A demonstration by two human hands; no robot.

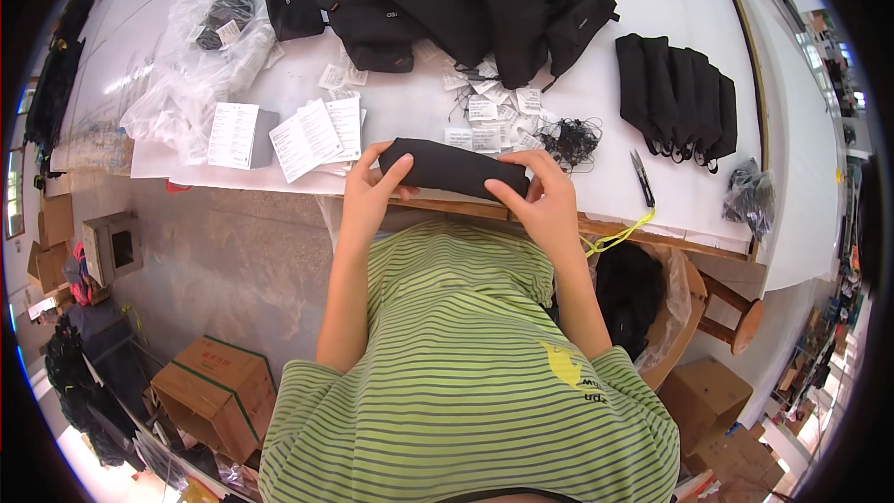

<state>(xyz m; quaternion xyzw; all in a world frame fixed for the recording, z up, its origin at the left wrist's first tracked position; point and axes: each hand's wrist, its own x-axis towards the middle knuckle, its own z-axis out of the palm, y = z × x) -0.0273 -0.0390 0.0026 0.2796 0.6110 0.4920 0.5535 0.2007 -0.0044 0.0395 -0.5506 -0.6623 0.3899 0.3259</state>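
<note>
A small black fabric pouch (452, 168) is stretched lengthwise between my two hands at the table's near edge. My left hand (374, 182) pinches its left end, thumb on the near side. At the other end, my right hand (545, 194) grips it between thumb and fingers. Just beyond lie loose white tags (494, 121) and a tangle of black strings (570, 142). Stacks of printed white cards (312, 142) rest near my left hand. To the right are black thread snips (643, 177) on a yellow cord, and a row of similar black pouches (678, 98).
Black fabric bags (438, 9) are heaped at the far side of the white table (596, 196). Crumpled clear plastic bags (182, 98) lie at left, a smaller one (750, 194) at right. A wooden stool (736, 321) and cardboard boxes (216, 391) stand below.
</note>
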